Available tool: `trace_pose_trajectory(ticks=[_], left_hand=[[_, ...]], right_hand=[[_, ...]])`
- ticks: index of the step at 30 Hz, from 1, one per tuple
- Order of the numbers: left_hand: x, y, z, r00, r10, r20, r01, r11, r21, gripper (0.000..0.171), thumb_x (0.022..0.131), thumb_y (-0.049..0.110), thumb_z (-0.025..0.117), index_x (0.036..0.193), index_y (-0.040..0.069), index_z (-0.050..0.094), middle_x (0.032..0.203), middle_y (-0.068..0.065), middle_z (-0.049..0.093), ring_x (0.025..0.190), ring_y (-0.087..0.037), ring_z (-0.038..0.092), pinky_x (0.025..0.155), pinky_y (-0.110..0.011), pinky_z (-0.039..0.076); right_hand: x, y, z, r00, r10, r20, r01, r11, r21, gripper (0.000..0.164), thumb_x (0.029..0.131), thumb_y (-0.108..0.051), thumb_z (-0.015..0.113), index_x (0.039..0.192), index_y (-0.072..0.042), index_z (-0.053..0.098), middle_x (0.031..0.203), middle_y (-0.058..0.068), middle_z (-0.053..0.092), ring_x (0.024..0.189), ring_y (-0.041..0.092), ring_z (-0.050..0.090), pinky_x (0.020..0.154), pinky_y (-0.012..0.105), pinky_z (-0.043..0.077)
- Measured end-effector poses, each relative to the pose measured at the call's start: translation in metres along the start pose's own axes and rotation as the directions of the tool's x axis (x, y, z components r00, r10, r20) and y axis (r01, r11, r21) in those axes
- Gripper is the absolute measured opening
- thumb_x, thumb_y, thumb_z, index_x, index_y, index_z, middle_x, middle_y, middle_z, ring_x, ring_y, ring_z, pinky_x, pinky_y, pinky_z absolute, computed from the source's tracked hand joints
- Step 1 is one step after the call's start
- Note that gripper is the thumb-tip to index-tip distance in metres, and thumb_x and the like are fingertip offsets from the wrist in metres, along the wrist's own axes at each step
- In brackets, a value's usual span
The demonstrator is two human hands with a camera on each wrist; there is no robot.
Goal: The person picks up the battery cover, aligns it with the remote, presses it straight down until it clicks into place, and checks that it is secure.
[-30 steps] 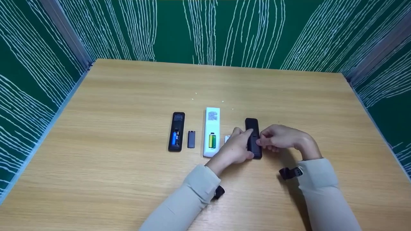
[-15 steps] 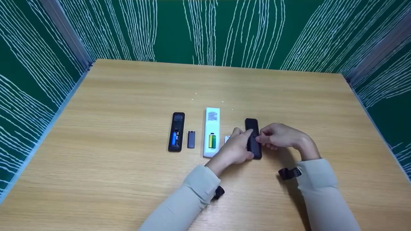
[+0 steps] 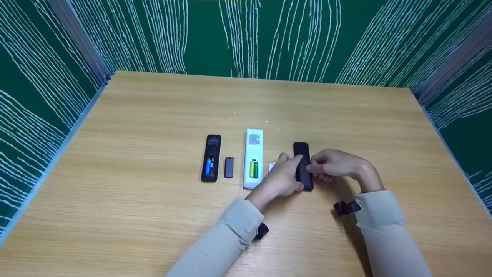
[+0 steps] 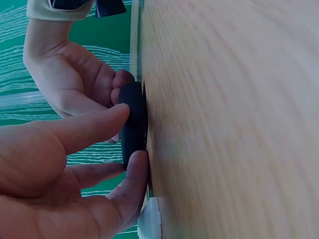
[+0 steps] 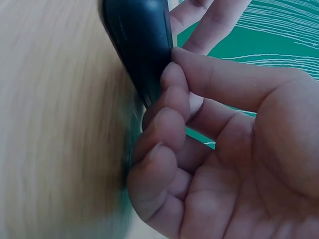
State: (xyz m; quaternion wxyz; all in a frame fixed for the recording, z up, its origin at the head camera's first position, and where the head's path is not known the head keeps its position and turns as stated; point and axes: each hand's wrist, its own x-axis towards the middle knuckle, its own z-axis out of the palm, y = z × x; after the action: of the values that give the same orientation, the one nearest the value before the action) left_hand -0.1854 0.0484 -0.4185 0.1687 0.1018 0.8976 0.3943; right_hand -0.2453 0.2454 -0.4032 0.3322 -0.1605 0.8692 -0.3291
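Note:
A black remote control (image 3: 301, 149) lies back up on the table, its edge facing the left wrist view. My left hand (image 3: 280, 177) grips it from the left side, fingers spread along its length. On the opposite side my right hand (image 3: 336, 163) has its thumb on the remote's back near the edge. The other right fingers (image 5: 167, 127) are curled against the side, as the right wrist view shows. What lies under the right thumb is hidden. Left of my left hand sits a white remote control (image 3: 253, 152), a yellow and a green battery (image 3: 256, 169) exposed in it.
Further left lies another black remote control (image 3: 213, 145) with its battery bay open and a blue battery (image 3: 208, 166) showing. Beside it is a dark battery cover (image 3: 229, 167). A white piece (image 3: 271, 166) is partly hidden by my left hand. Small white specks dot the wooden table (image 3: 153, 215).
My right hand shifts very slightly at the edge of the black remote. The left hand and everything else on the table stay in place.

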Motion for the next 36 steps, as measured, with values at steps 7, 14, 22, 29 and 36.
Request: trace_pose_trajectory(ticks=[7,14,22,29,36], left_hand=[[0.0,0.0,-0.0006,1.0,0.014,-0.001,-0.014,1.0,-0.004,0.088,0.088,0.004,0.083,0.165,0.014,0.041,0.135,-0.007,0.049,0.113,-0.019,0.056,0.106,-0.025,0.047],[0.0002,-0.0006,-0.0006,1.0,0.007,0.0,-0.007,1.0,-0.007,0.087,0.089,0.005,0.083,0.165,0.014,0.041,0.136,-0.007,0.049,0.114,-0.019,0.056,0.107,-0.025,0.046],[0.0012,-0.0008,0.0001,1.0,0.019,-0.006,-0.019,1.0,0.022,0.087,0.089,0.006,0.083,0.164,0.011,0.041,0.137,-0.008,0.049,0.115,-0.019,0.057,0.108,-0.023,0.046],[0.0003,-0.0009,0.0001,1.0,0.024,-0.007,-0.024,0.999,0.022,0.086,0.089,0.006,0.083,0.164,0.011,0.042,0.139,-0.009,0.049,0.115,-0.02,0.057,0.108,-0.024,0.046],[-0.0001,-0.0006,-0.0004,1.0,0.024,-0.003,-0.024,1.0,0.009,0.086,0.09,0.006,0.082,0.165,0.011,0.04,0.138,-0.009,0.049,0.115,-0.02,0.056,0.108,-0.024,0.046]], right_hand=[[-0.0017,-0.0011,-0.0009,0.999,0.013,0.032,-0.013,1.0,-0.018,0.03,0.104,-0.023,0.065,0.079,-0.008,0.061,0.077,0.0,0.059,0.069,0.016,0.057,0.065,0.027,0.051],[-0.0014,-0.0014,0.0002,0.998,0.015,0.06,-0.014,1.0,-0.025,0.029,0.103,-0.022,0.066,0.077,-0.01,0.06,0.074,-0.001,0.058,0.068,0.015,0.056,0.064,0.027,0.05],[-0.0028,-0.0011,0.0004,0.995,-0.001,0.096,0.006,0.999,-0.045,0.03,0.1,-0.017,0.068,0.073,-0.01,0.055,0.074,-0.002,0.058,0.069,0.014,0.056,0.065,0.026,0.05],[-0.0034,-0.0023,0.0009,0.992,0.001,0.128,0.004,0.999,-0.034,0.029,0.098,-0.016,0.07,0.073,-0.01,0.056,0.073,-0.002,0.058,0.068,0.014,0.056,0.064,0.026,0.05],[-0.0036,-0.0025,0.0006,0.992,-0.003,0.125,0.005,1.0,-0.022,0.03,0.098,-0.016,0.07,0.072,-0.011,0.055,0.072,-0.002,0.059,0.066,0.013,0.055,0.063,0.025,0.049]])
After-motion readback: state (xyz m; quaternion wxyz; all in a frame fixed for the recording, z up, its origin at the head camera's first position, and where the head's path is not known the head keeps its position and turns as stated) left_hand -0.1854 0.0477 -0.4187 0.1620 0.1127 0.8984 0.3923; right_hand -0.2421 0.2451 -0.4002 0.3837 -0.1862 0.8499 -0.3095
